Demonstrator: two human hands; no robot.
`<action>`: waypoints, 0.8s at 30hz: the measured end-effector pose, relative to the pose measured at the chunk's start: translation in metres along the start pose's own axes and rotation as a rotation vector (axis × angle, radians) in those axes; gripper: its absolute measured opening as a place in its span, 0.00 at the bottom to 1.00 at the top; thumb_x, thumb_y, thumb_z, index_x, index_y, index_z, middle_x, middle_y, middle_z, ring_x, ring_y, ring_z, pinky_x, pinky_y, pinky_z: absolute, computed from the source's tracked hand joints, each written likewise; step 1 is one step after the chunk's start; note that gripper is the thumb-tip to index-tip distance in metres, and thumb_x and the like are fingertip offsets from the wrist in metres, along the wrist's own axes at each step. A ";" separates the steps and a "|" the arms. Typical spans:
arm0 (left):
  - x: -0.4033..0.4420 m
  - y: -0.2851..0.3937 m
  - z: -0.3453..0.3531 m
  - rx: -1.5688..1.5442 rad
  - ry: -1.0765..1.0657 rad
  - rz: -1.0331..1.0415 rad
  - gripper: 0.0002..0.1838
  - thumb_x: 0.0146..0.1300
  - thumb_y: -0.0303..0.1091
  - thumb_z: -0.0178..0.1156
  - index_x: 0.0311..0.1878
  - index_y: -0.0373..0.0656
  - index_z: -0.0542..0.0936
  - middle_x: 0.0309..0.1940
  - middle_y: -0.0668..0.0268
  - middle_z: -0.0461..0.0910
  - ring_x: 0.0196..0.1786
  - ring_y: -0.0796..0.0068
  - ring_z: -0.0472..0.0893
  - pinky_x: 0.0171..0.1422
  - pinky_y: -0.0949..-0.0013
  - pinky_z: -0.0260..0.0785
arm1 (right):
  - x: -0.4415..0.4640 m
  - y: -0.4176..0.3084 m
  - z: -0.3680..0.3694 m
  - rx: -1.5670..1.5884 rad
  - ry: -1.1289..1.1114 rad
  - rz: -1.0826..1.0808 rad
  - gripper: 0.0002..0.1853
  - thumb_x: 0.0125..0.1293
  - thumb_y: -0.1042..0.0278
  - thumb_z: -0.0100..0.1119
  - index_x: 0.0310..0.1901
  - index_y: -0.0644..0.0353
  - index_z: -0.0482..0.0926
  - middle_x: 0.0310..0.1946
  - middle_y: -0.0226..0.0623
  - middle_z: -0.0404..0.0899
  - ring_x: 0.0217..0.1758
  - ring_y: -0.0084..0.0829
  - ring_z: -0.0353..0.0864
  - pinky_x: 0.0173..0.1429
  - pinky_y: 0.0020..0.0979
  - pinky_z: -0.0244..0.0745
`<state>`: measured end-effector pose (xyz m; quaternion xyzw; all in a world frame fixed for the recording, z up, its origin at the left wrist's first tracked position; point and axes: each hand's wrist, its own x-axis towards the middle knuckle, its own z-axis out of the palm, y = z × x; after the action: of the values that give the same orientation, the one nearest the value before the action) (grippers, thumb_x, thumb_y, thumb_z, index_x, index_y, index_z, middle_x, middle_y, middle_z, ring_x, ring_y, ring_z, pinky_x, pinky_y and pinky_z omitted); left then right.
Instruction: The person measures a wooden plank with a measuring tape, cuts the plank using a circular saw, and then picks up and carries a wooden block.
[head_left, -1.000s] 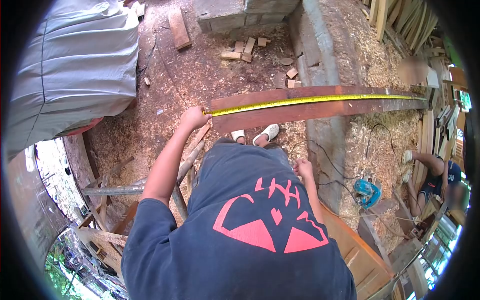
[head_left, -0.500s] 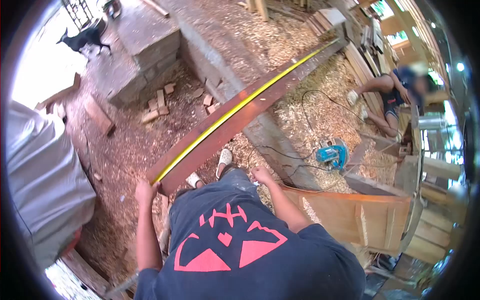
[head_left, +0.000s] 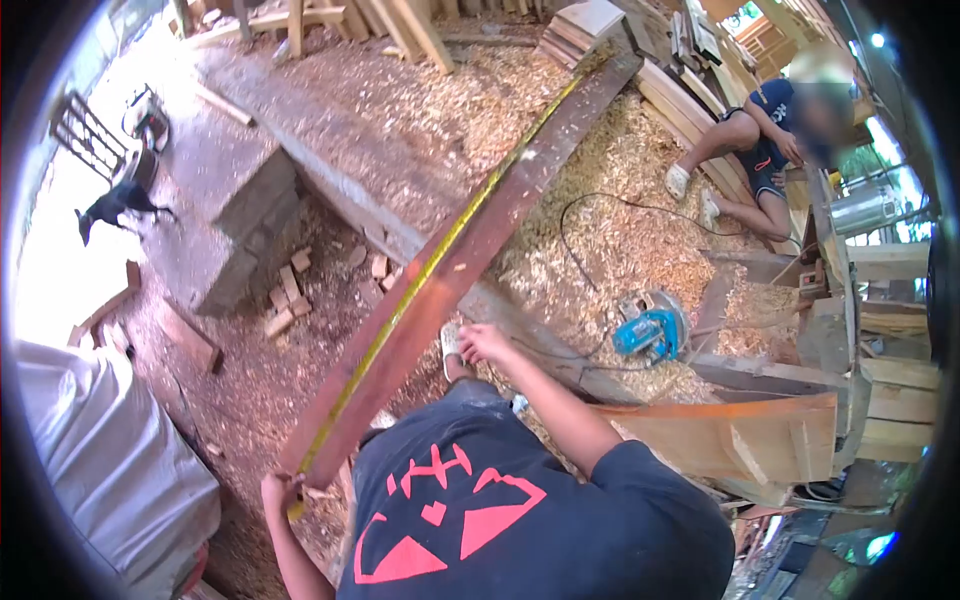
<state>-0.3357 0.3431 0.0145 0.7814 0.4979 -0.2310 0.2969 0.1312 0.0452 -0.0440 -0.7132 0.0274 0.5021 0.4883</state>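
A long reddish-brown plank [head_left: 425,318] runs from near my left side toward the far wood stack. Stretched along its length lies a yellow tape measure blade [head_left: 432,264]. At the plank's near end my left hand [head_left: 277,492] is closed on the tape measure, and a bit of yellow shows just below the fingers. My right hand [head_left: 485,343] hovers beside the plank's right edge with nothing in it, fingers loosely stretched out. Below it is my light clog [head_left: 450,352].
A blue circular saw [head_left: 648,332] with a black cord rests on wood shavings at right. Beyond it sits another person [head_left: 760,140] by stacked boards. A concrete block [head_left: 235,240], loose wood offcuts [head_left: 288,290], a dog [head_left: 122,207] and a grey cover [head_left: 120,430] are left.
My right hand has risen toward the plank and its fingers have opened from a closed shape. My left hand has shifted down in view, still at the plank's end. The camera view has turned.
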 end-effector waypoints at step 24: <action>0.028 0.262 0.025 -0.115 -0.568 0.095 0.16 0.65 0.45 0.56 0.38 0.41 0.84 0.26 0.58 0.82 0.32 0.71 0.81 0.38 0.66 0.71 | 0.175 -0.174 -0.170 0.449 0.262 0.038 0.19 0.72 0.50 0.41 0.40 0.58 0.72 0.26 0.33 0.76 0.23 0.28 0.75 0.24 0.33 0.72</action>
<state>-0.0863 0.2585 0.0394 0.6899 0.3699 -0.3977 0.4786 0.4268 0.0922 -0.0547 -0.6452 0.2147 0.3957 0.6173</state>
